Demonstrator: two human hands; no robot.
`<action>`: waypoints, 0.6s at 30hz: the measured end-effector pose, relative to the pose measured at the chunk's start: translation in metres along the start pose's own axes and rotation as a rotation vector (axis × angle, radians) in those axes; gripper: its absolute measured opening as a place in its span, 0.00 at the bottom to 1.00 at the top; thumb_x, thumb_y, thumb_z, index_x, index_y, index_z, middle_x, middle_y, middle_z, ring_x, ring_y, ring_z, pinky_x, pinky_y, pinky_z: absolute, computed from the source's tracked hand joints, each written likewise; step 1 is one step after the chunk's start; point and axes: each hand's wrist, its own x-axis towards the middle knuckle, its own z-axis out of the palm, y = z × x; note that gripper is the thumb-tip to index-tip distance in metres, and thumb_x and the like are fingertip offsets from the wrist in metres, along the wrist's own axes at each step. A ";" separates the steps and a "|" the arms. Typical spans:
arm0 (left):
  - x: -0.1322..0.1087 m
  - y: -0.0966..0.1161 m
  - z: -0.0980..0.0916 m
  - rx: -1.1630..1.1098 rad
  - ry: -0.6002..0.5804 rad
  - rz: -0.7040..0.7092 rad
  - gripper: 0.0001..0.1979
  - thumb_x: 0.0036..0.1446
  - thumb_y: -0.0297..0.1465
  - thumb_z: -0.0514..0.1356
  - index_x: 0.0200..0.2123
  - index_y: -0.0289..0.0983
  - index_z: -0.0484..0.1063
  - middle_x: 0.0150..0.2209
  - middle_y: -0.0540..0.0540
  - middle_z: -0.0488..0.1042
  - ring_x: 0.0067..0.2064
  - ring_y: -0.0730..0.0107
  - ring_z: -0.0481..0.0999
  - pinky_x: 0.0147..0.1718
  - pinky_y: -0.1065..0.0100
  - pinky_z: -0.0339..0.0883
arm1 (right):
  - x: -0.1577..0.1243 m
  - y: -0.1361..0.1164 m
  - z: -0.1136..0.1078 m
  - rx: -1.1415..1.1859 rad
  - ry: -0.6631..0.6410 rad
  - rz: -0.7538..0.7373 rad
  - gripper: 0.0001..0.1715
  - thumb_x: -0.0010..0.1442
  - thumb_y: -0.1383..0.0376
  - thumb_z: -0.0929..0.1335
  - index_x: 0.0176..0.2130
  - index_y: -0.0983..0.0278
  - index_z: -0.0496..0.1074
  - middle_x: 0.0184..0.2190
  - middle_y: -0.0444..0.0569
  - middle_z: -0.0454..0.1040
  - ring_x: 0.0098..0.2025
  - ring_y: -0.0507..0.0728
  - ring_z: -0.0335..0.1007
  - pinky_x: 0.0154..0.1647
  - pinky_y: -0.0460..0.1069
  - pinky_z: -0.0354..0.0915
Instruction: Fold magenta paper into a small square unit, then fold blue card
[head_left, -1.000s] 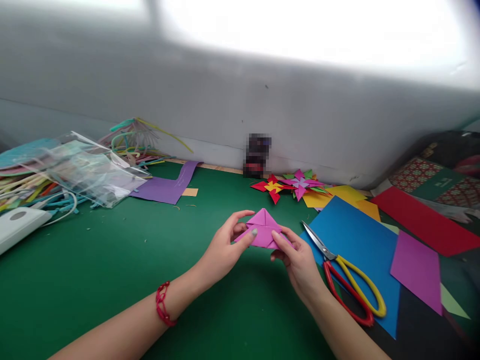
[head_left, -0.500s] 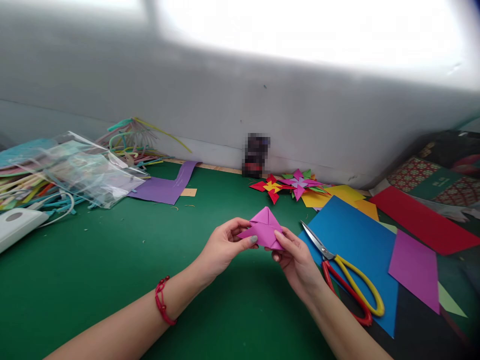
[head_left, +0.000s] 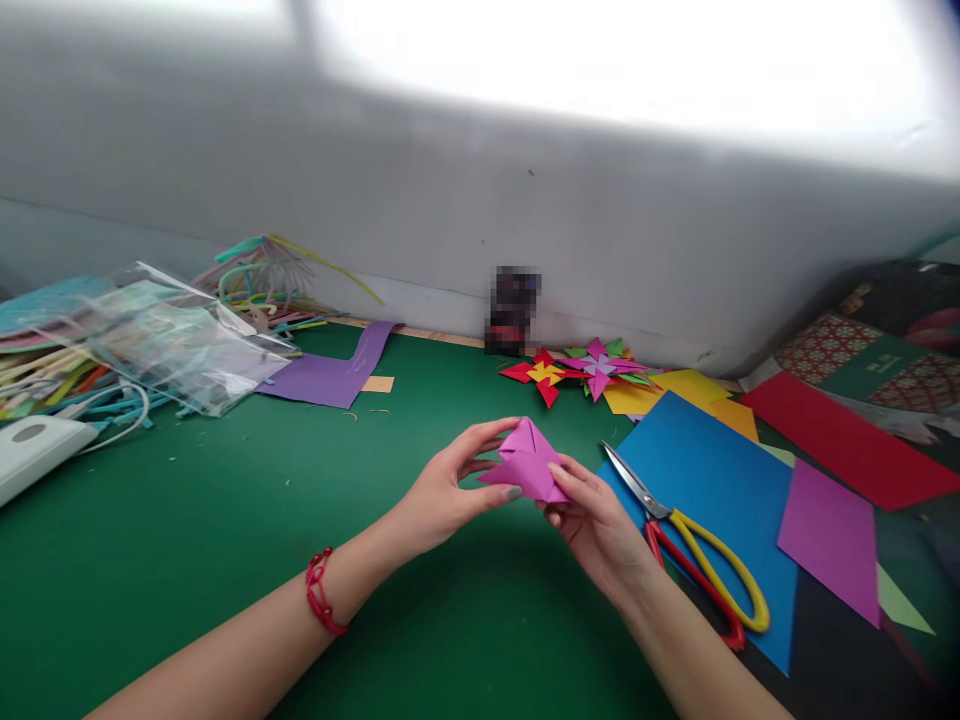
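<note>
A folded piece of pink origami paper [head_left: 529, 465] is held up over the green tabletop, its peak pointing away from me and a thin point sticking out on its left. My right hand [head_left: 592, 505] pinches its lower right corner, thumb on top and fingers beneath. Around its left side curves my left hand [head_left: 457, 485], fingertips at the upper edge and thumb along the lower edge, so the paper sits between them. The paper's underside is hidden. Nearest my right hand lie scissors [head_left: 660, 515] with one red and one yellow handle.
Blue paper [head_left: 712, 480] lies under the scissors, with magenta paper [head_left: 832, 540] and red paper [head_left: 847, 435] beyond. Folded paper stars [head_left: 596, 368] rest by the wall. At left are purple paper [head_left: 322, 380], a clear plastic bag [head_left: 202, 350] and a white power strip [head_left: 41, 455].
My left fingers have spread and shifted up to the paper's top edge. The pink paper has tilted and bulged a little, while my right hand keeps its pinch.
</note>
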 end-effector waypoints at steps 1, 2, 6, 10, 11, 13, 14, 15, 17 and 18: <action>0.000 -0.001 0.000 0.016 0.020 -0.011 0.27 0.48 0.29 0.62 0.53 0.44 0.62 0.55 0.45 0.62 0.54 0.62 0.63 0.51 0.65 0.59 | 0.000 -0.002 -0.001 -0.047 0.018 -0.038 0.14 0.49 0.62 0.71 0.37 0.65 0.72 0.25 0.45 0.72 0.24 0.49 0.67 0.21 0.41 0.63; 0.001 -0.002 -0.001 0.025 0.035 -0.028 0.27 0.48 0.30 0.62 0.53 0.43 0.62 0.54 0.45 0.64 0.53 0.62 0.64 0.50 0.65 0.60 | 0.001 -0.004 -0.001 -0.094 0.033 -0.074 0.16 0.49 0.61 0.71 0.38 0.65 0.72 0.25 0.45 0.73 0.24 0.49 0.66 0.21 0.42 0.63; 0.002 -0.007 -0.002 -0.030 0.028 -0.140 0.18 0.48 0.33 0.62 0.44 0.37 0.69 0.43 0.43 0.73 0.45 0.63 0.71 0.44 0.66 0.64 | 0.001 -0.007 -0.002 -0.231 0.037 -0.119 0.20 0.49 0.59 0.70 0.41 0.65 0.71 0.26 0.47 0.73 0.25 0.52 0.67 0.24 0.45 0.66; 0.003 -0.006 -0.002 -0.103 0.037 -0.199 0.14 0.50 0.36 0.60 0.38 0.34 0.70 0.35 0.44 0.74 0.36 0.67 0.73 0.36 0.68 0.67 | -0.001 -0.005 0.001 -0.317 0.027 -0.135 0.21 0.50 0.59 0.70 0.43 0.67 0.70 0.25 0.48 0.73 0.27 0.54 0.68 0.25 0.48 0.67; 0.003 -0.005 -0.003 -0.113 0.039 -0.207 0.14 0.49 0.37 0.61 0.38 0.34 0.70 0.32 0.45 0.74 0.33 0.68 0.73 0.34 0.68 0.67 | -0.001 -0.004 0.001 -0.321 0.029 -0.144 0.22 0.50 0.59 0.70 0.44 0.66 0.70 0.26 0.48 0.73 0.27 0.54 0.68 0.25 0.48 0.67; 0.004 -0.005 -0.003 -0.142 0.044 -0.220 0.15 0.49 0.37 0.61 0.38 0.34 0.70 0.30 0.46 0.73 0.29 0.70 0.72 0.30 0.69 0.67 | -0.001 -0.004 0.001 -0.291 0.009 -0.153 0.23 0.52 0.58 0.68 0.46 0.65 0.68 0.29 0.49 0.73 0.29 0.56 0.70 0.24 0.49 0.68; 0.005 -0.005 -0.004 -0.162 0.051 -0.224 0.16 0.48 0.37 0.61 0.38 0.34 0.70 0.29 0.47 0.73 0.28 0.71 0.71 0.29 0.70 0.66 | -0.002 -0.004 0.001 -0.264 -0.021 -0.150 0.24 0.53 0.56 0.67 0.48 0.64 0.67 0.32 0.51 0.74 0.31 0.57 0.71 0.24 0.49 0.68; 0.005 -0.006 -0.004 -0.186 0.059 -0.227 0.16 0.48 0.38 0.61 0.38 0.34 0.70 0.29 0.47 0.72 0.28 0.72 0.71 0.28 0.70 0.66 | -0.002 -0.005 0.000 -0.234 -0.061 -0.147 0.26 0.55 0.54 0.65 0.50 0.63 0.65 0.34 0.52 0.74 0.33 0.59 0.71 0.24 0.50 0.69; 0.006 -0.007 -0.005 -0.238 0.081 -0.240 0.16 0.49 0.38 0.61 0.38 0.34 0.70 0.29 0.47 0.71 0.27 0.74 0.70 0.28 0.72 0.65 | -0.004 -0.006 -0.001 -0.194 -0.142 -0.147 0.31 0.56 0.49 0.62 0.53 0.62 0.62 0.38 0.55 0.73 0.38 0.62 0.71 0.25 0.51 0.69; 0.006 -0.008 -0.006 -0.260 0.090 -0.250 0.16 0.49 0.38 0.61 0.38 0.33 0.70 0.29 0.47 0.70 0.27 0.75 0.69 0.27 0.73 0.65 | -0.004 -0.006 -0.001 -0.192 -0.173 -0.151 0.32 0.55 0.48 0.62 0.54 0.62 0.61 0.39 0.56 0.73 0.40 0.63 0.70 0.26 0.52 0.70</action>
